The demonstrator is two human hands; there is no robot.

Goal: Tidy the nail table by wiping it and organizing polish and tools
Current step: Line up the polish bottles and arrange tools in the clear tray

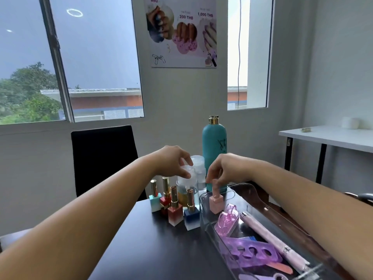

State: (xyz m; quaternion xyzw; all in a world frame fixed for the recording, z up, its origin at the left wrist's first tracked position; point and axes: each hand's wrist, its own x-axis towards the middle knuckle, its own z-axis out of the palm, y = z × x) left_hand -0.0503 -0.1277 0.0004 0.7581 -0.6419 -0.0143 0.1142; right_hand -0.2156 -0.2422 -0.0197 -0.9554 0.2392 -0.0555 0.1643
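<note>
Right hand [224, 168] pinches cap of pink polish bottle [216, 202] at far end of clear tray [207, 223]; left hand [173, 161] fingers curled on clear bottle [186, 184] behind 4 polish bottles [175, 205] on dark table [153, 249].

Five polish bottles [175, 207]; two clear bottles [186, 186]; one teal bottle [214, 146]; one tray [203, 211].

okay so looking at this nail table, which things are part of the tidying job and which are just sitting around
Part of the job:
pink polish bottle, pinched at its cap by the right hand
clear bottle, under the left hand
four polish bottles standing on the table
clear organizer tray with purple toe separator

Just sitting around:
black chair
wall poster
white side table
</note>
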